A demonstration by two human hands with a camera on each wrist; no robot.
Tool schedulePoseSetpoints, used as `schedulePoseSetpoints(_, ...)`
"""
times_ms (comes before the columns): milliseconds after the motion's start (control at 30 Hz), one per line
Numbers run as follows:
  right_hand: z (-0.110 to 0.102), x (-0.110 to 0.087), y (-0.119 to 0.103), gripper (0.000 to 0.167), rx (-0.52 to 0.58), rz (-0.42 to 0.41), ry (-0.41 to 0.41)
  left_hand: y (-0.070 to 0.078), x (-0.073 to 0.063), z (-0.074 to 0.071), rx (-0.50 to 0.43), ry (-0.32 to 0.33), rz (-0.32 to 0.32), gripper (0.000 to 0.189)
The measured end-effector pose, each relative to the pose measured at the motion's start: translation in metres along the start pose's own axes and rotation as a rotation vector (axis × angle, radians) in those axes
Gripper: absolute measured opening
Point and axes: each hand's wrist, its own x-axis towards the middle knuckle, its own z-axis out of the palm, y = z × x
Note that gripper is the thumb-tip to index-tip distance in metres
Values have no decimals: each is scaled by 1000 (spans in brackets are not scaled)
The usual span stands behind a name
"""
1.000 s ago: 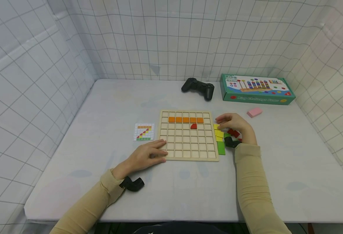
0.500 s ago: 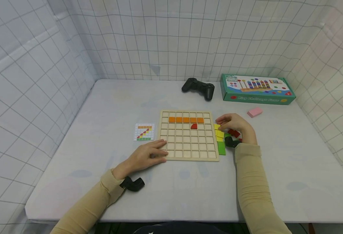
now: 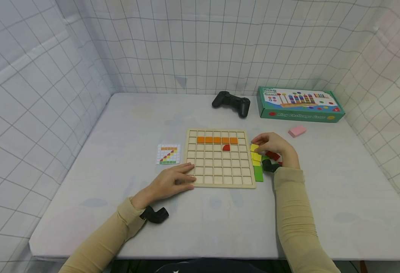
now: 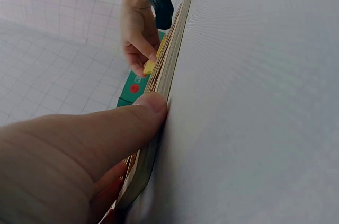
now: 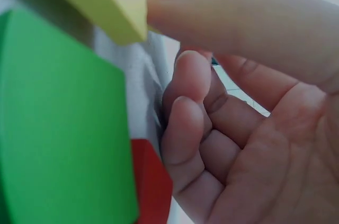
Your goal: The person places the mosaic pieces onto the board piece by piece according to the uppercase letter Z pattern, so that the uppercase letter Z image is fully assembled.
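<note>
A wooden grid board (image 3: 222, 181) lies mid-table, with a row of orange square tiles (image 3: 217, 140) and one red rounded-corner tile (image 3: 226, 148) in its cells. My left hand (image 3: 168, 182) rests on the board's lower left corner, fingers extended over it, thumb (image 4: 151, 103) against its edge. Right of the board, my right hand (image 3: 272, 145) pinches a yellow tile (image 3: 254, 147) by its edge; the thumb (image 5: 212, 12) shows against yellow in the right wrist view. More yellow tiles (image 3: 255, 157), a green tile (image 3: 258, 174) and red tiles (image 3: 273, 156) lie below that hand, partly hidden.
A pattern card (image 3: 168, 154) lies left of the board. Farther back are a black game controller (image 3: 231, 103), a green Ring Challenge Game box (image 3: 300, 104) and a pink block (image 3: 297, 131). Grid-patterned cloth walls surround the table (image 3: 200, 223).
The yellow tile at my right fingertips has shifted very slightly to the right. Both hands stay nearly in place, and the tiles on the board are unchanged.
</note>
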Motion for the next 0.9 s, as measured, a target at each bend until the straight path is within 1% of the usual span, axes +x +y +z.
schedulePoseSetpoints(167,-1,-1,-1,39,-16,16,-4,0,0,0,0,-6,-7,29)
schedulePoseSetpoints(267,-2,-3,-4,36,-23,13,11,1,0,0,0,-8,-10,29)
schedulePoseSetpoints(433,-2,-4,-14,30,-89,-71,65,2,0,-1,2,-8,-12,29)
schedulePoseSetpoints(533,0,-2,-21,28,-126,-111,80,1,0,0,3,-9,-9,28)
schedulePoseSetpoints(900,22,4,-45,22,-162,-146,32,1,0,0,9,-13,-8,29)
